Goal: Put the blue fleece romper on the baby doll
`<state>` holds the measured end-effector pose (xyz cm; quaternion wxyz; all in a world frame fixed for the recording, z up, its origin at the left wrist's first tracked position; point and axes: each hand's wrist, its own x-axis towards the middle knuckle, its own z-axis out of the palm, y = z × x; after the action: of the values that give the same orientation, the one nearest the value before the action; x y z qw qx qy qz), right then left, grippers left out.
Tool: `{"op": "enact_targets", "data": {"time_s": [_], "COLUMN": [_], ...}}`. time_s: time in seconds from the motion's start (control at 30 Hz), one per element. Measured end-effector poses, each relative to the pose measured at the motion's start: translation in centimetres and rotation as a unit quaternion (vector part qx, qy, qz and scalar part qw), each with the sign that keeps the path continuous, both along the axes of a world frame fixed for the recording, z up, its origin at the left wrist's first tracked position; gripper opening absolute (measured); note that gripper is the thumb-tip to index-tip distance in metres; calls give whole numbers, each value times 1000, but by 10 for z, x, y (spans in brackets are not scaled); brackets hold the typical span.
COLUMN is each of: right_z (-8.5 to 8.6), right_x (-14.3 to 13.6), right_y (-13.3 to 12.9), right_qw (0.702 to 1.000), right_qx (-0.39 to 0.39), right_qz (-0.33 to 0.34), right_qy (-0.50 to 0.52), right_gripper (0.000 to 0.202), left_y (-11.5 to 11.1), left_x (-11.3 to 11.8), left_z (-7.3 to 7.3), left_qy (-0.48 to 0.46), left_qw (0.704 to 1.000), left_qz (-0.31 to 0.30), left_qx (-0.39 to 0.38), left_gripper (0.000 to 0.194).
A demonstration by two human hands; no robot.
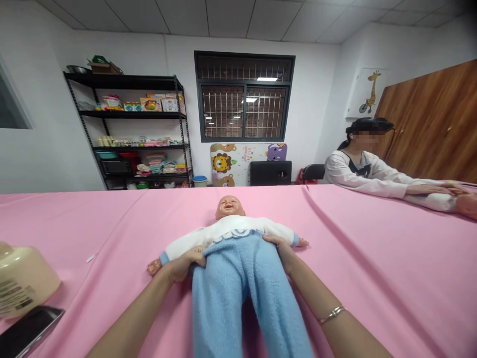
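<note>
A baby doll (230,206) lies on its back on the pink sheet, head away from me and arms spread to both sides. It wears a white top (194,239) with blue cuffs and fuzzy light-blue trousers (219,293). At the waist's left side, my left hand (186,263) has its thumb and fingers closed on the trousers' edge. My right hand (281,248) grips the waistband on the opposite side, thumb on top and the other fingers mostly hidden beneath.
On the left stand a cream bottle (28,278) and a dark phone (30,333). Across the pink-covered table (354,278), at the right, a person (357,164) in a headset handles another doll (439,201). Behind are a black shelf (137,114) and a wooden cabinet (432,119).
</note>
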<state>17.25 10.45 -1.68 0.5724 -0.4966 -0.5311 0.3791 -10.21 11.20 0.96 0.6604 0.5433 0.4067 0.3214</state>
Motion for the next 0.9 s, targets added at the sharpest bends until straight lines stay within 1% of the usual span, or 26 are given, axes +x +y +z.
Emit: {"op": "enact_targets", "data": {"time_s": [0.07, 0.13, 0.2, 0.27, 0.33, 0.4, 0.47, 0.5, 0.57, 0.63, 0.7, 0.73, 0.8, 0.87, 0.9], "right_z": [5, 11, 19, 26, 32, 35, 32, 28, 18, 7, -2, -4, -6, -2, 1], "right_x": [9, 18, 24, 28, 28, 27, 25, 23, 20, 17, 16, 15, 16, 17, 17], "right_y": [-2, -4, -5, -6, -7, -5, 0, 3, 11, 17, 21, 21, 19, 15, 13], "right_qw": [1000, 999, 997, 995, 993, 986, 977, 976, 985, 994, 998, 999, 998, 992, 990], "right_qx": [-13, -22, -25, -22, -14, -7, -2, 2, 15, 25, 18, 6, -30, -64, -71], "right_qz": [17, 36, 55, 74, 95, 121, 127, 116, 70, 28, 13, 17, 40, 72, 85], "right_qy": [13, 28, 43, 59, 76, 118, 171, 184, 157, 98, 54, 34, -24, -81, -92], "right_gripper": [31, 31, 30, 31, 33, 36, 39, 40, 41, 43, 45, 42, 32, 26, 25], "left_y": [0, 1, 1, -2, -5, -7, -5, -2, 5, 13, 19, 21, 22, 19, 16], "left_x": [-5, -7, -4, 3, 12, 21, 27, 29, 31, 31, 28, 27, 25, 24, 23], "left_z": [6, 12, 18, 23, 26, 26, 22, 19, 10, 0, -9, -12, -16, -15, -14], "left_qy": [10, -15, -54, -85, -113, -147, -174, -181, -180, -163, -123, -89, 8, 111, 150], "left_qw": [1000, 1000, 998, 991, 984, 976, 967, 963, 956, 949, 946, 946, 939, 921, 914], "left_qz": [-12, -10, 21, 59, 85, 120, 155, 167, 189, 213, 227, 228, 220, 206, 195], "left_qx": [-5, 0, 32, 81, 108, 105, 101, 107, 135, 166, 195, 214, 266, 311, 323], "left_gripper": [21, 22, 26, 24, 22, 27, 37, 42, 48, 50, 49, 47, 39, 28, 26]}}
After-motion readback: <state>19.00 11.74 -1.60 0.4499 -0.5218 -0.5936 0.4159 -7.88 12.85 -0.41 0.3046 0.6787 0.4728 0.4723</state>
